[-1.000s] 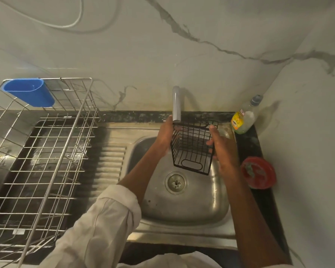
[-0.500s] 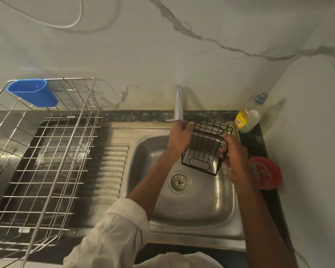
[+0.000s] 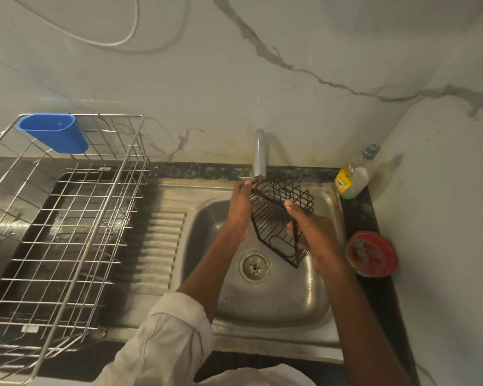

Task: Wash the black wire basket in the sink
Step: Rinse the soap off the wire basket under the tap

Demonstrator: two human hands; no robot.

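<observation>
Head view, near to far: a rolled pale sleeve (image 3: 176,330) fills the lower centre of the frame, and both forearms reach up over the sink (image 3: 273,305). The right hand (image 3: 315,240) has its fingers closed on the lower right edge of the basket (image 3: 279,221), thumb up along a wire; the left hand (image 3: 240,207) has its fingers curled round the upper left rim. The basket hangs clear of the sink floor, above and right of the drain (image 3: 253,266), at centre frame. Against the frames of a second ago it has been turned from near-upright to a diagonal tilt, with its open top now swung toward the tap (image 3: 259,154). Judged, this is rotation to bring another face under the spout; washing is under way, not complete. No water stream can be made out, so whether the tap runs cannot be told. Both palms are hidden. At right, the bottle (image 3: 352,179) label is unreadable, and the red dish (image 3: 371,253) contents are unclear.
</observation>
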